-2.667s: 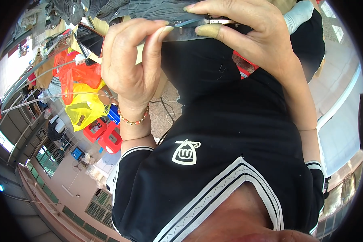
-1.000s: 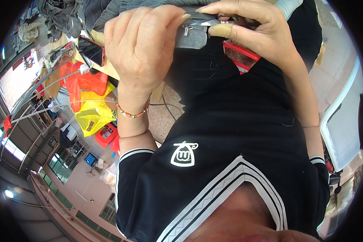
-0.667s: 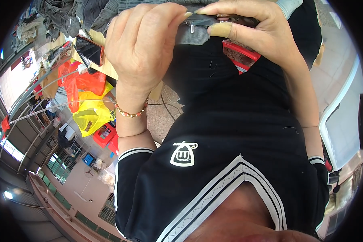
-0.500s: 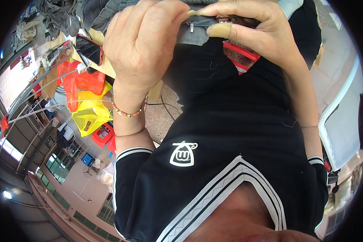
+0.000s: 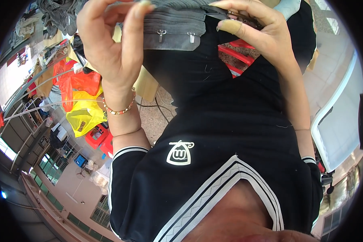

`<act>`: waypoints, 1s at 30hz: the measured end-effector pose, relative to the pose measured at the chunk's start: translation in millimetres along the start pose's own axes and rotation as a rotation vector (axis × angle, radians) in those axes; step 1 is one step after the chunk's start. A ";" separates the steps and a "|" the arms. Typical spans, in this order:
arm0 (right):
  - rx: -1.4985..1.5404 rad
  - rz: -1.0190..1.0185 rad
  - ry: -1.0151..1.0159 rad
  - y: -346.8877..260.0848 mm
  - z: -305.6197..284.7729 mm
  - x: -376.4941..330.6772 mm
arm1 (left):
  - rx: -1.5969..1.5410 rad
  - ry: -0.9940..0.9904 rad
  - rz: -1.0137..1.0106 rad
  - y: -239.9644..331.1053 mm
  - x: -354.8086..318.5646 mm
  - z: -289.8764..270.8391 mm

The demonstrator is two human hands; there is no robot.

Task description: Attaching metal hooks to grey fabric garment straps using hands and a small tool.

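Where speckled floor [image 5: 154, 125] shows left of the person's lap, dark cables [image 5: 159, 108] trail across it; beyond lie a crinkled yellow plastic bag [image 5: 81, 108], a translucent red bag [image 5: 84, 82] and hard red plastic pieces [image 5: 96, 136], with a matte pink wall [image 5: 74, 181] behind. On the right stands a smooth white panel [image 5: 343, 121] with a curved rim. Matte black cloth [image 5: 181, 72] covers the lap, and over it, between the hands, lies a grey ribbed knit [image 5: 175, 18], its flat band [image 5: 171, 44] bearing bent wire hooks [image 5: 191, 37]. The right hand [image 5: 268, 30], half curled, grips slim metal snips [image 5: 243, 18], blades toward the knit. The left hand [image 5: 109, 48] brings thumb and fingertips close together; whether they pinch anything cannot be told.
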State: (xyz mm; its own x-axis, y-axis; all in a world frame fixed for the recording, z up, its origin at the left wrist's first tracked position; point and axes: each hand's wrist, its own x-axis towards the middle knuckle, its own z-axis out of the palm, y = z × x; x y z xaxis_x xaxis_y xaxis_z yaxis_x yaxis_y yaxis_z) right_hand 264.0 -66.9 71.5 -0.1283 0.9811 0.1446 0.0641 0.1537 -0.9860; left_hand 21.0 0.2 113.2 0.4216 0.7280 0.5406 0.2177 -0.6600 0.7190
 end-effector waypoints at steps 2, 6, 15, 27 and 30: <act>0.062 0.073 0.027 6.5 -2.0 -3.8 | 0.086 -0.160 0.039 3.6 0.0 -7.9; 0.355 0.217 0.050 9.0 -0.7 -6.3 | 0.389 -0.578 0.174 19.4 4.4 -11.6; 0.027 -0.067 0.179 19.8 -6.1 -1.4 | -0.005 -0.200 -0.452 21.9 19.0 5.3; -0.131 -0.210 0.168 -1.3 -2.0 20.3 | -0.402 -0.141 -0.513 5.2 27.6 13.1; 0.254 0.091 0.163 -8.0 3.3 29.0 | -0.399 -0.195 -0.511 5.6 33.4 15.3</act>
State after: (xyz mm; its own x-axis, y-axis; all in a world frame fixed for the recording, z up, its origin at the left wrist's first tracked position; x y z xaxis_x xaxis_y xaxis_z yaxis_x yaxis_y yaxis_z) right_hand 256.5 -40.0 83.3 0.0279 0.9985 0.0464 -0.1841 0.0508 -0.9816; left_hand 49.7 18.0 128.6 0.5119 0.8586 0.0284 0.1060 -0.0959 0.9897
